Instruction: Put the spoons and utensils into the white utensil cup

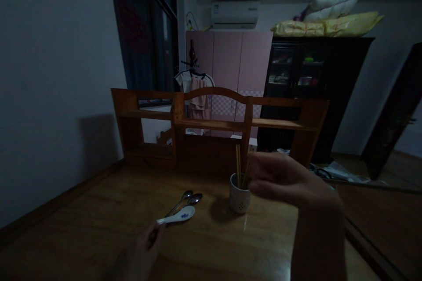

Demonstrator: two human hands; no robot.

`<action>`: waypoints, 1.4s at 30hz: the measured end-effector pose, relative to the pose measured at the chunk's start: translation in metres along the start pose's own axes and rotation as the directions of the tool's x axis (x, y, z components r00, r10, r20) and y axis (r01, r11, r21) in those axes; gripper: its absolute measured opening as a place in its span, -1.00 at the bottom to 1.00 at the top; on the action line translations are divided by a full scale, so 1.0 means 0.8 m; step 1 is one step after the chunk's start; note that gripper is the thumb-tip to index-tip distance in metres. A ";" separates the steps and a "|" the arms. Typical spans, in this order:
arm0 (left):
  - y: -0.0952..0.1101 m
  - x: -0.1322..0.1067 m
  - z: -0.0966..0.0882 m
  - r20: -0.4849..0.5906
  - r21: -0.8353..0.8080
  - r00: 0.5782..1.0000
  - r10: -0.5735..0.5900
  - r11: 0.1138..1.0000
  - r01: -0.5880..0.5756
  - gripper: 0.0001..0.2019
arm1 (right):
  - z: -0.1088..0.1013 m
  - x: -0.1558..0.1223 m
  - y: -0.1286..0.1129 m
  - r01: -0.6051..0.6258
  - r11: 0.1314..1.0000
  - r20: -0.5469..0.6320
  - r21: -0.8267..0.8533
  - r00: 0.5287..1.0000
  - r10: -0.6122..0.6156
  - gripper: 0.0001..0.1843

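Left hand point(145, 243) pinches a white spoon point(183, 214), lower left; right hand point(283, 180) half-curled by chopsticks point(238, 164), mid-right, can't tell if gripping.

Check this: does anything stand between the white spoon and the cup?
Nothing visible does: only tabletop lies between the white spoon and the cup. The metal spoons lie on its far side.

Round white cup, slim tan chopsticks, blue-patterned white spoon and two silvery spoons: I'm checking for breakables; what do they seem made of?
Cup: perhaps ceramic or plastic, pale and smooth.
Chopsticks: probably wood or bamboo by colour, finish unclear.
White spoon: likely glazed porcelain, smooth with blue motif.
Silvery spoons: likely polished metal, given reflections.
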State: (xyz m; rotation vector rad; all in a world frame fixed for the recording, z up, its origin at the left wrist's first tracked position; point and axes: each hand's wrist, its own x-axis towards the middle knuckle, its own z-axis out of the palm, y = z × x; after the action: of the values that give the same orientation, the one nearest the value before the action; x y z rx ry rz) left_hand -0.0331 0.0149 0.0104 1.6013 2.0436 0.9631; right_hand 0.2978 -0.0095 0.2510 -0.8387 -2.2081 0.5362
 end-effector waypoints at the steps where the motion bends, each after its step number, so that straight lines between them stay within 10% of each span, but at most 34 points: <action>1: -0.004 0.006 -0.006 -0.009 0.054 1.000 -0.002 0.999 0.002 -0.68 | -0.003 0.011 0.006 -0.039 0.996 -0.043 -0.082 0.998 0.036 -0.59; 7: -0.016 0.020 -0.005 0.018 0.126 0.977 0.213 0.969 -0.213 -0.78 | -0.017 0.036 0.058 -0.295 0.825 -0.377 -0.483 0.920 0.108 -0.70; 14: -0.033 0.055 0.026 0.073 0.080 0.965 0.253 0.963 -0.258 -0.84 | -0.026 0.033 0.074 -0.314 0.830 -0.241 -0.460 0.944 0.223 -0.71; 24: -0.010 0.052 0.013 0.198 0.309 0.945 0.260 0.898 -0.311 -0.96 | -0.034 0.027 0.071 -0.336 0.833 -0.212 -0.440 0.940 0.267 -0.65; 31: -0.011 0.052 0.010 0.236 0.160 0.943 0.234 0.948 -0.275 -0.79 | -0.038 0.022 0.075 -0.355 0.839 -0.206 -0.412 0.934 0.293 -0.60; 42: 0.022 0.035 -0.032 -0.112 0.098 0.993 0.040 0.995 -0.029 -0.74 | -0.035 0.024 0.076 -0.321 0.844 -0.179 -0.430 0.946 0.269 -0.61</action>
State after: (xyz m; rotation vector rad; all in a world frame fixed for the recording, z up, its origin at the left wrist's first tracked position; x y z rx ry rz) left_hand -0.0460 0.0363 0.0442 1.6705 2.1760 1.0034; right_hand 0.3330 0.0503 0.2427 -1.4384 -2.1382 0.0953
